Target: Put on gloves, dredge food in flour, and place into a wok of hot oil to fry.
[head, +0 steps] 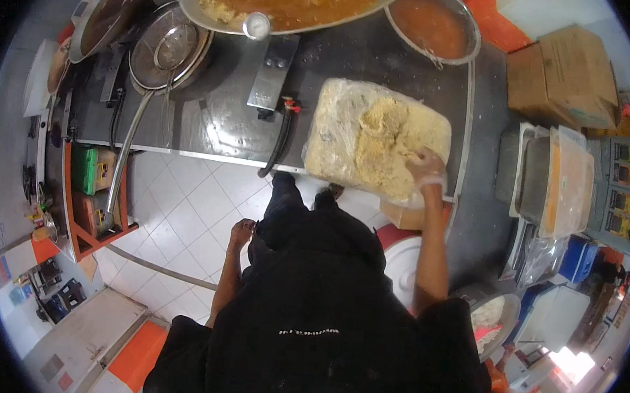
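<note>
My right hand (427, 170), in what looks like a clear glove, reaches into the right part of a plastic-lined container of pale yellow breading (331, 154). Its fingers touch a small coated piece (409, 152); whether they grip it is unclear. A heaped, browner mound of crumbs (383, 119) lies left of that hand. My left hand (243, 230) hangs low beside my body over the tiled floor, its fingers curled, and what it may hold cannot be made out. Beyond the container stands a big pan of bubbling oil (301, 4) with a round dial thermometer (257, 26) at its rim.
A steel bowl of reddish liquid (428, 23) stands at the back right, and round strainers (166, 49) at the left, a long handle projecting past the counter edge. A black hose (280, 145) hangs over that edge. Cardboard box (564, 77) and stacked trays (562, 181) are at right. Another person is at lower right.
</note>
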The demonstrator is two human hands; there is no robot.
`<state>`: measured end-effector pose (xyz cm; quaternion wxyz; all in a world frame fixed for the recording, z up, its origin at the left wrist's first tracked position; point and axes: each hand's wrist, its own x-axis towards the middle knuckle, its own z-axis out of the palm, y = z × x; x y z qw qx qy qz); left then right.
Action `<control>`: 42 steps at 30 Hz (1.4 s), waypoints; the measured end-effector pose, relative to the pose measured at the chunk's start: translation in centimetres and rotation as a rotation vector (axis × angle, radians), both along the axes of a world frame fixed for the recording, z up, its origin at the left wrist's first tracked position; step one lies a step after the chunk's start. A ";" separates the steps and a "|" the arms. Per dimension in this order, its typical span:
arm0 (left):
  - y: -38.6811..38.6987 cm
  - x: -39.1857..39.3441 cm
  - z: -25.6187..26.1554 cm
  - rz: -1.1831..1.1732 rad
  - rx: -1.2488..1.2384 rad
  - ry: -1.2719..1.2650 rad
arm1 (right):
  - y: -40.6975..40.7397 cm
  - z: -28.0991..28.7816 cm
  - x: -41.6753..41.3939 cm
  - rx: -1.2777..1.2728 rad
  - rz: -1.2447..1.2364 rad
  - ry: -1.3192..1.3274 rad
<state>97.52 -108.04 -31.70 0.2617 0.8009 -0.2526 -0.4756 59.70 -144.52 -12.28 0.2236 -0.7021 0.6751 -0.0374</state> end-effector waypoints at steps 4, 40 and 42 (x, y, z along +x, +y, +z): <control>0.7 3.2 -0.9 0.132 -0.048 0.141 | -0.7 7.3 0.5 -0.140 0.048 -0.103; 5.1 7.7 -1.5 0.267 0.037 0.057 | -15.6 18.1 19.3 -0.598 0.558 -0.234; 5.0 7.0 -2.5 0.160 -0.023 -0.047 | -12.7 14.2 14.0 -0.484 0.377 -0.220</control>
